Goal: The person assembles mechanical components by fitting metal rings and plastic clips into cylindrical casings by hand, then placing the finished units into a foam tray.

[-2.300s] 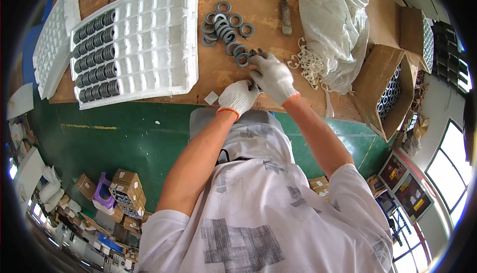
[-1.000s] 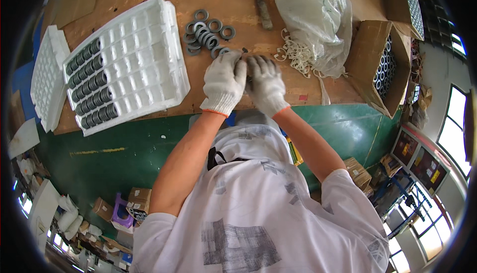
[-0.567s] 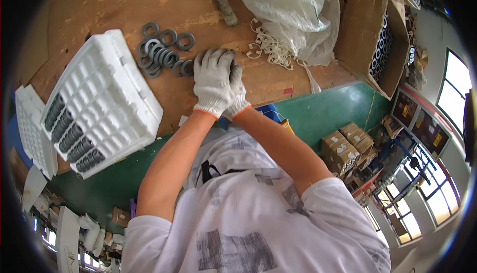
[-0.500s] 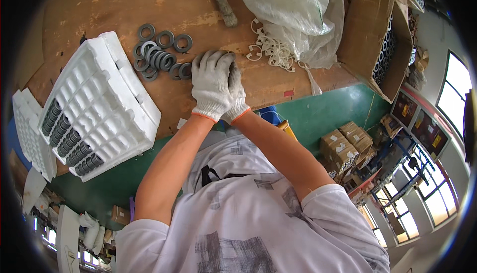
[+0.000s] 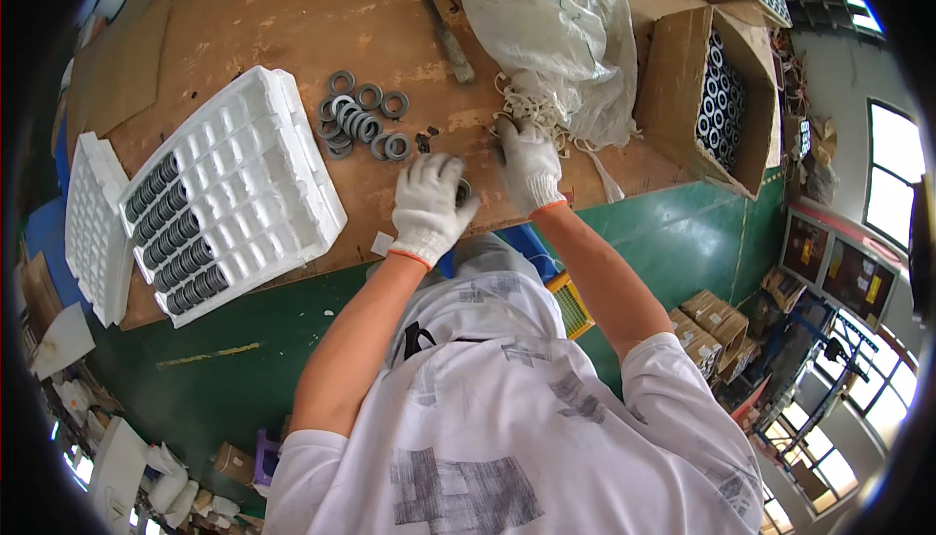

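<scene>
My left hand (image 5: pixel 427 206), in a white knitted glove, is at the table's near edge, its thumb and fingers closed around a dark grey ring (image 5: pixel 463 192). Farther right, my gloved right hand (image 5: pixel 532 167) reaches to the near side of a pile of thin white plastic rings (image 5: pixel 531 104). Its fingers are bent together; their tips are partly hidden, and what they grip cannot be made out. Beyond my left hand lies a loose heap of grey metal rings (image 5: pixel 356 124). A white foam tray (image 5: pixel 249 160) stands to the left, with rows of grey rings filling its left part.
A second foam tray (image 5: pixel 96 228) stands at the far left. A knife (image 5: pixel 448 43) lies beyond the hands. A translucent plastic sack (image 5: pixel 556 23) sits behind the white rings. Right of it, a cardboard box (image 5: pixel 673 96) holds several rings. Green floor (image 5: pixel 653 233) shows below the table edge.
My hands, together near the grey rings before, are now apart. The right has moved right to the white rings; the left stays near the edge with a grey ring. The view has shifted.
</scene>
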A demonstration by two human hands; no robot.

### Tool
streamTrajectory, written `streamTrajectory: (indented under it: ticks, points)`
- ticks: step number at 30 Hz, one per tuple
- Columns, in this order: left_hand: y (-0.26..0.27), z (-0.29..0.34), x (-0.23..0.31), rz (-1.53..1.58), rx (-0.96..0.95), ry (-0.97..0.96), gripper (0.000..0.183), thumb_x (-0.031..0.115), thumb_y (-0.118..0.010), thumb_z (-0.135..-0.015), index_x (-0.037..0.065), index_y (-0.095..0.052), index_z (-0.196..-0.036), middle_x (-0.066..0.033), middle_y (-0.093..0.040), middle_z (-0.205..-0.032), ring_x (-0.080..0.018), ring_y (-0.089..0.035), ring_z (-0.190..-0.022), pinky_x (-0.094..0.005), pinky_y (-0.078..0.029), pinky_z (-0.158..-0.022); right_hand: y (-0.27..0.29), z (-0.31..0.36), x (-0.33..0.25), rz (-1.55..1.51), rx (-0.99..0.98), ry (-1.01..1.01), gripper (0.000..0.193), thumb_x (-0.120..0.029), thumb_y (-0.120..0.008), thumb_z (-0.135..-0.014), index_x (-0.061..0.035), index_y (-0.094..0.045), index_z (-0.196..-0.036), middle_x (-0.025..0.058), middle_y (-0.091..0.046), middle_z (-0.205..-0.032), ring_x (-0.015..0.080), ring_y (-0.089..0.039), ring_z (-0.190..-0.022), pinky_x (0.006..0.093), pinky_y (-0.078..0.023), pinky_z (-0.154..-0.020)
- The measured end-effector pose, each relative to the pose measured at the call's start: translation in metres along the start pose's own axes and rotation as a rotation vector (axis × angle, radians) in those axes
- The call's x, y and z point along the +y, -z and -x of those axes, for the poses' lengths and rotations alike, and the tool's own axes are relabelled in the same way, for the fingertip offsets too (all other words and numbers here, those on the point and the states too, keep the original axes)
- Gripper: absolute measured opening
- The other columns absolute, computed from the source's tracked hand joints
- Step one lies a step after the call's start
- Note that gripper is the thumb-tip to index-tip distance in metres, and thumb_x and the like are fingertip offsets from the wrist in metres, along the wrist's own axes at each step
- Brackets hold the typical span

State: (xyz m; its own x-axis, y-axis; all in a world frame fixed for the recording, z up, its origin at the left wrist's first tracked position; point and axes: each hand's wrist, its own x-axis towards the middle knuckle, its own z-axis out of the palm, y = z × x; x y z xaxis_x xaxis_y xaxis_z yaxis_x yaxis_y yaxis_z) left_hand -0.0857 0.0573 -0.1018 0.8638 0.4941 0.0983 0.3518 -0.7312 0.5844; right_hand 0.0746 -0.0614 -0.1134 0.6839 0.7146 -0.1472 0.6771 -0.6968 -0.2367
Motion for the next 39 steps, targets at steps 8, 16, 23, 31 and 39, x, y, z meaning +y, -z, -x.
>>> streamTrajectory:
  ticks: [8, 16, 23, 31, 39]
  points:
    - [-0.004, 0.03, -0.015, -0.139, -0.168, 0.082, 0.051, 0.029, -0.085, -0.078, 0.013, -0.068, -0.124, -0.0091, -0.067, -0.121, -0.0314, -0.06, -0.124, -0.0487, -0.046, -0.106, 0.003, -0.002, 0.006, -0.062, -0.029, 0.001, 0.025, -0.028, -0.067, -0.096, -0.0128, -0.072, -0.116, 0.0193, -0.069, -0.122, 0.0422, -0.069, -0.106, 0.0517, -0.056, -0.089]
    - [0.042, 0.058, -0.018, 0.3, -0.131, 0.607, 0.036, 0.027, -0.072, -0.096, 0.005, -0.071, -0.125, -0.0172, -0.075, -0.117, -0.0329, -0.073, -0.105, -0.0401, -0.056, -0.094, 0.028, 0.035, -0.007, -0.769, -0.264, -0.191, 0.025, -0.021, -0.065, -0.102, -0.007, -0.068, -0.123, 0.0211, -0.076, -0.108, 0.0383, -0.073, -0.104, 0.0437, -0.056, -0.089]
    - [0.024, 0.091, -0.032, 0.469, -0.375, 0.867, 0.037, 0.035, -0.059, -0.1, 0.009, -0.075, -0.121, -0.0138, -0.078, -0.102, -0.0326, -0.075, -0.099, -0.0425, -0.056, -0.088, 0.014, 0.04, -0.053, -0.394, -0.341, 0.177, 0.026, -0.019, -0.063, -0.101, -0.0092, -0.069, -0.124, 0.0172, -0.073, -0.114, 0.041, -0.069, -0.105, 0.0488, -0.055, -0.092]
    - [0.013, 0.067, -0.044, 0.472, -0.426, 0.961, 0.045, 0.046, -0.055, -0.098, 0.008, -0.077, -0.108, -0.0141, -0.077, -0.093, -0.0327, -0.075, -0.091, -0.0435, -0.054, -0.082, -0.004, 0.032, -0.068, -0.32, -0.398, 0.25, 0.024, -0.02, -0.064, -0.101, -0.0114, -0.069, -0.122, 0.0164, -0.073, -0.115, 0.0395, -0.071, -0.105, 0.0493, -0.056, -0.089]
    - [0.021, 0.04, -0.032, 0.431, -0.481, 0.929, 0.038, 0.036, -0.061, -0.1, 0.0, -0.075, -0.096, -0.0086, -0.072, -0.078, -0.0174, -0.069, -0.068, -0.0343, -0.054, -0.068, 0.001, 0.027, -0.069, -0.309, -0.416, 0.187, 0.025, -0.023, -0.063, -0.102, -0.0111, -0.069, -0.123, 0.0174, -0.073, -0.114, 0.0398, -0.07, -0.107, 0.0494, -0.056, -0.091]
